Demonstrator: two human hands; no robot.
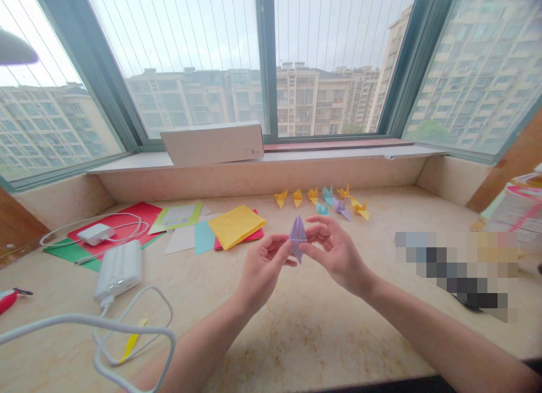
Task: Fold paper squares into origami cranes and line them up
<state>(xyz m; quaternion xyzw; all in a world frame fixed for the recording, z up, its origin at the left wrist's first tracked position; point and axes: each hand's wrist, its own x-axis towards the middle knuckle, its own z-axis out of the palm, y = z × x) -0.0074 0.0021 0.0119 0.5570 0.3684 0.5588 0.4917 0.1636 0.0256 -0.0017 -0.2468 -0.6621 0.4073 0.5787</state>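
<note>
Between my two hands, just above the counter, is a folded purple origami piece (298,233), narrow and pointed at top and bottom. My left hand (271,254) pinches its left side between thumb and fingers. On its right side, the thumb and fingers of my right hand (332,243) are closed on it too. Behind my hands stand several finished paper cranes: yellow ones such as a yellow crane (280,198), blue ones such as a blue crane (328,195), and a purple crane (342,208).
Left of my hands lie yellow paper (237,226), blue paper (205,238) and red paper (146,215). Nearer are a white power bank (119,271), a white charger (95,234) and a looping white cable (84,321). A long white box (214,144) rests on the windowsill. A blurred-out patch (461,274) covers something at right.
</note>
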